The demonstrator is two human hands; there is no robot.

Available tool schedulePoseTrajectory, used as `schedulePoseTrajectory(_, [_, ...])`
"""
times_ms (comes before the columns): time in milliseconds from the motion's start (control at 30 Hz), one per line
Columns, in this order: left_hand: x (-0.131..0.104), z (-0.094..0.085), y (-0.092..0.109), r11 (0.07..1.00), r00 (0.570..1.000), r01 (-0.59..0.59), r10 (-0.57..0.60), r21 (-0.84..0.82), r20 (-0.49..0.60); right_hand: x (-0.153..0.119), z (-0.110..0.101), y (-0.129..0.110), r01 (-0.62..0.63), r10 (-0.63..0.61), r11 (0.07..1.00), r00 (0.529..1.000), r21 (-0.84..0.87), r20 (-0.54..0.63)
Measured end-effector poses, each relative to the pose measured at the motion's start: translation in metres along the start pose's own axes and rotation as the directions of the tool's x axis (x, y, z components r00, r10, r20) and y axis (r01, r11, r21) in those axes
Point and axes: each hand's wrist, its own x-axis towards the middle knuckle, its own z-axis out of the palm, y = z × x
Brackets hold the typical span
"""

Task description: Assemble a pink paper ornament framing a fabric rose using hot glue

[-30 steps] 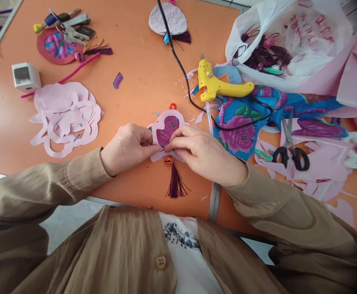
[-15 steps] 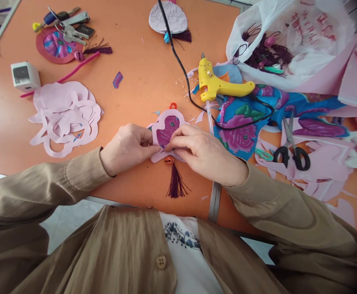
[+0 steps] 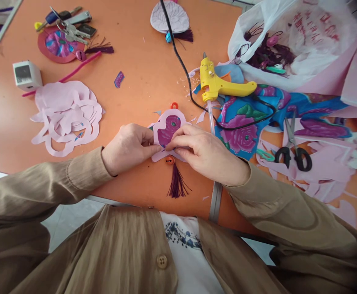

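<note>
Both hands hold my pink ornament [image 3: 170, 130] flat on the orange surface [image 3: 141, 81]: left hand [image 3: 128, 148] pinches its left edge to steady it, right hand [image 3: 203, 152] presses fingertips on the purple patch, probably seating it. Its tassel [image 3: 177, 183] hangs toward me. My fingers hide the ornament's lower half.

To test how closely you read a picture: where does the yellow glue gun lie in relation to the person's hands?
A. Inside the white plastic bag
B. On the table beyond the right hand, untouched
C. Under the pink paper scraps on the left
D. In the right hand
B: the yellow glue gun lies on the orange table, apart from the right hand, which with the left hand presses the pink ornament.
</note>
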Motion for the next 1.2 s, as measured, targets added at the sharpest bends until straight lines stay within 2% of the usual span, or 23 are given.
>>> schedulePoseTrajectory(333, [0.0006, 0.0011, -0.0009, 1.0, 1.0, 0.006, -0.006, -0.016, -0.006, -0.0002, 0.0008, 0.0034, 0.026, -0.027, 1.0, 0.999, 0.017, 0.033])
schedulePoseTrajectory(1067, [0.0007, 0.0007, -0.0006, 1.0, 1.0, -0.007, 0.007, 0.007, -0.017, -0.001, 0.0018, 0.0057, 0.057, -0.057, 0.998, 0.998, 0.001, -0.011])
schedulePoseTrajectory(1200, [0.0015, 0.0005, -0.0009, 1.0, 1.0, -0.018, 0.018, 0.016, -0.007, 0.0005, 0.0001, 0.009, 0.044, -0.043, 0.997, 0.999, 0.062, -0.022])
